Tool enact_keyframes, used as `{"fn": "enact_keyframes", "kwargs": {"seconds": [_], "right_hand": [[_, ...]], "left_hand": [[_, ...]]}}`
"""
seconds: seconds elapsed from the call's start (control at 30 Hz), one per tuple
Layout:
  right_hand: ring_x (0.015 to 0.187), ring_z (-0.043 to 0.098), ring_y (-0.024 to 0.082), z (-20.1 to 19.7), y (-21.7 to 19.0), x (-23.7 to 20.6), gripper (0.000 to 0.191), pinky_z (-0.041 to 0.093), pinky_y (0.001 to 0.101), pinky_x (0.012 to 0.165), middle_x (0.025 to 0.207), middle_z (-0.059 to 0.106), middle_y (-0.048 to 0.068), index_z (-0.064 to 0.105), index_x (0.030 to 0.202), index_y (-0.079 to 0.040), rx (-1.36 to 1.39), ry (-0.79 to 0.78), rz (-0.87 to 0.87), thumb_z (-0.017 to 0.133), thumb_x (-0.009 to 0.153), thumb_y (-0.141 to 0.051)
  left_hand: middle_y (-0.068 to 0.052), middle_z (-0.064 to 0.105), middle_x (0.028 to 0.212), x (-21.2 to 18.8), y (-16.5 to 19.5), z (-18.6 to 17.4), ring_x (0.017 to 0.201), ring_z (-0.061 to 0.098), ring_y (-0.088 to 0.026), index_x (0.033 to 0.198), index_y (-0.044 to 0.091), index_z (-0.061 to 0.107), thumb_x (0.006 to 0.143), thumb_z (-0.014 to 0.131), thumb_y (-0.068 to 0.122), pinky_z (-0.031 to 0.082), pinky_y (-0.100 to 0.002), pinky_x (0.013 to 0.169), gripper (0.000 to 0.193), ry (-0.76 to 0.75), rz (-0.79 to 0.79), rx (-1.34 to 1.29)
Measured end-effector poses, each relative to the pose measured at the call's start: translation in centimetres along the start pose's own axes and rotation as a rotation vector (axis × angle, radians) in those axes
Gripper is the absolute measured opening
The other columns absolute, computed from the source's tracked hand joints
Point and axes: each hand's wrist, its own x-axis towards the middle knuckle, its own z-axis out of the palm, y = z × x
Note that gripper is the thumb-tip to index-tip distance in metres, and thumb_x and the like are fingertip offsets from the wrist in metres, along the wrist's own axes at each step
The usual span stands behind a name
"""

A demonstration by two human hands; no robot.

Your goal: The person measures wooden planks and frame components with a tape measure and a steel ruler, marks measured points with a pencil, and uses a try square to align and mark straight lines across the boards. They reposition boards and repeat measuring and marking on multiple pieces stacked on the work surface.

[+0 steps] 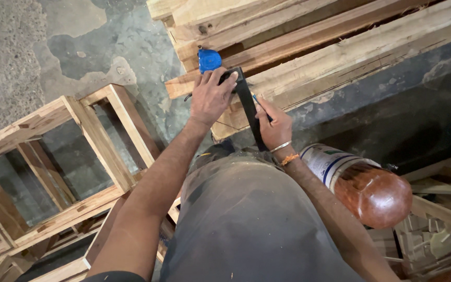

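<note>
My left hand (211,96) presses down on the head of a black try square (247,102) that lies across a wooden plank (335,62). Just beyond my fingers a blue tape measure (209,60) rests on the same wood. My right hand (274,125) sits beside the square's blade and pinches a thin pencil-like tool with a blue tip against the blade's edge. A metal bangle and an orange thread circle my right wrist. My grey shirt fills the lower middle of the view.
Several planks (246,26) are stacked at the top. A wooden frame (95,136) stands at the left on the concrete floor (37,57). A plastic jar with an orange-brown lid (366,188) is at the right, with small wood offcuts (429,240) below it.
</note>
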Motion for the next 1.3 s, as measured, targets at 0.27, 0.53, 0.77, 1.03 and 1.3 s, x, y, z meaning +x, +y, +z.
{"fn": "enact_keyframes", "kwargs": {"seconds": [0.27, 0.53, 0.77, 1.03, 1.3], "right_hand": [[0.109, 0.072, 0.035, 0.6, -0.5, -0.1, 0.024, 0.057, 0.0408, 0.093, 0.119, 0.072, 0.018, 0.07, 0.127, -0.008, -0.22, 0.034, -0.193, 0.062, 0.105, -0.015], [0.095, 0.068, 0.04, -1.1, -2.2, 2.6, 0.027, 0.053, 0.0496, 0.079, 0.104, 0.073, 0.017, 0.072, 0.122, -0.013, -0.478, -0.277, -0.012, 0.058, 0.1, -0.02], [0.096, 0.068, 0.04, -2.7, -2.6, 3.2, 0.031, 0.054, 0.0487, 0.078, 0.11, 0.072, 0.018, 0.067, 0.13, -0.014, -0.347, -0.095, -0.179, 0.058, 0.1, -0.02], [0.089, 0.068, 0.04, -0.5, -3.5, 5.2, 0.03, 0.052, 0.0519, 0.074, 0.097, 0.073, 0.016, 0.071, 0.125, -0.022, -0.55, -0.24, -0.04, 0.061, 0.096, -0.024], [0.088, 0.069, 0.037, -3.1, -5.2, 3.9, 0.033, 0.054, 0.0514, 0.074, 0.094, 0.074, 0.012, 0.074, 0.117, -0.027, -0.794, -0.458, 0.024, 0.062, 0.087, -0.02]], "left_hand": [[-0.005, 0.061, 0.12, -0.1, 0.0, 0.1, 0.112, 0.059, -0.028, 0.125, 0.02, 0.069, 0.092, 0.075, 0.023, 0.048, -0.047, 0.092, 0.034, -0.03, -0.007, 0.016], [-0.007, 0.062, 0.119, -0.1, -0.2, 0.2, 0.111, 0.06, -0.029, 0.12, 0.02, 0.071, 0.086, 0.076, 0.024, 0.047, -0.046, 0.091, 0.035, -0.009, 0.005, -0.009], [-0.008, 0.062, 0.119, 0.0, -0.3, 0.1, 0.11, 0.06, -0.03, 0.124, 0.019, 0.071, 0.092, 0.075, 0.023, 0.048, -0.046, 0.09, 0.033, 0.024, 0.019, -0.033], [-0.006, 0.062, 0.12, -0.1, -0.3, -0.1, 0.109, 0.06, -0.029, 0.123, 0.019, 0.071, 0.085, 0.076, 0.021, 0.049, -0.045, 0.089, 0.038, 0.008, 0.015, -0.018], [-0.005, 0.061, 0.117, -0.5, -0.2, -0.4, 0.108, 0.06, -0.029, 0.123, 0.021, 0.071, 0.087, 0.077, 0.022, 0.05, -0.045, 0.088, 0.037, -0.014, -0.007, -0.008]]}}
